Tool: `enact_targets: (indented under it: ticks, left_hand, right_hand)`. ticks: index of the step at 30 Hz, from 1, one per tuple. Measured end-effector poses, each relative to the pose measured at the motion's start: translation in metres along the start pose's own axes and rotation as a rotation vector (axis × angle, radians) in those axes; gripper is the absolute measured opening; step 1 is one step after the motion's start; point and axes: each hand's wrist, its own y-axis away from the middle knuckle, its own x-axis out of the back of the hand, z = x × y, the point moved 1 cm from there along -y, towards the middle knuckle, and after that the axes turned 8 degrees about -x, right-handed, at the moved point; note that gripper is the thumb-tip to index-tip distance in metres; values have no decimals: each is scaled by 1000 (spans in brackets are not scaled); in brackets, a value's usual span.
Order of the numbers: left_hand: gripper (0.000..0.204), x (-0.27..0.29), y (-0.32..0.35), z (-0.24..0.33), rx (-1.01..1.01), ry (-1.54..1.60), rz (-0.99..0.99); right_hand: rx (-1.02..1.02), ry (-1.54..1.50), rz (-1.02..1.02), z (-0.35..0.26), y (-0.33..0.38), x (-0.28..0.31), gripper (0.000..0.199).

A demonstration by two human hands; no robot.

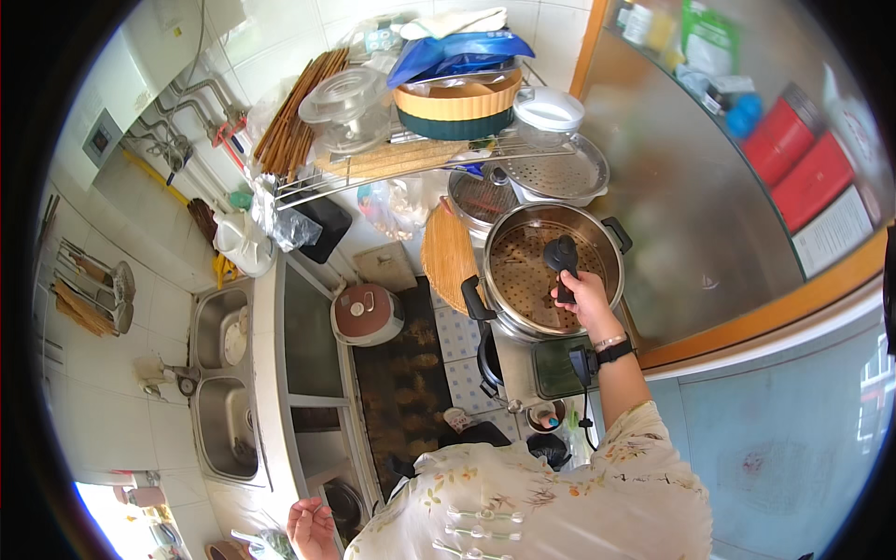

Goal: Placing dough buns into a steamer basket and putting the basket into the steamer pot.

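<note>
My right hand (pixel 586 301) is closed round a black plastic handle with a rounded head (pixel 561 254). It reaches over a deep stainless steel pot (pixel 607 224) with black side handles. Inside the pot lies a perforated metal steamer plate (pixel 519 254); the black handle is in front of part of it, and I cannot tell whether they touch. Low on the left, my left hand (pixel 312 530) hangs beside the counter, away from the pot, its fingers loosely bent and apart with nothing visible in them.
A wire rack (pixel 364 173) behind the pot carries chopsticks, plastic containers and a round box. Beside the pot stands a round wooden board (pixel 446 257). A rice cooker (pixel 367 313) sits on the floor, and a double sink (pixel 224 411) is at left. A partition (pixel 691 177) rises on the right.
</note>
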Motion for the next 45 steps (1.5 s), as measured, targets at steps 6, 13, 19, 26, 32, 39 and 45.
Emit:
enact_targets:
  ticks: [6, 13, 19, 26, 32, 39, 45]
  left_hand:
    - [7, 15, 8, -26, -10, 58, 144]
    - [10, 58, 35, -78, 51, 115, 51]
    - [7, 80, 124, -75, -188, 149, 186]
    - [17, 217, 386, -132, -408, 320, 661]
    - [17, 274, 633, -188, -709, 541, 1115]
    - [19, 258, 793, -253, -963, 579, 1684]
    - [20, 303, 837, -266, -1004, 637, 1937]
  right_hand:
    - [-10, -44, -69, -20, 32, 20, 28]
    - [-16, 58, -129, -41, 128, 13, 26]
    - [137, 284, -485, -27, 217, -59, 19]
    - [107, 562, -964, 76, 397, -200, 14]
    - [99, 724, -1495, 221, 550, -277, 35]
    - [-249, 1044, -2061, 390, 796, -336, 24]
    - [-452, 1207, -2421, 515, 984, -364, 24]
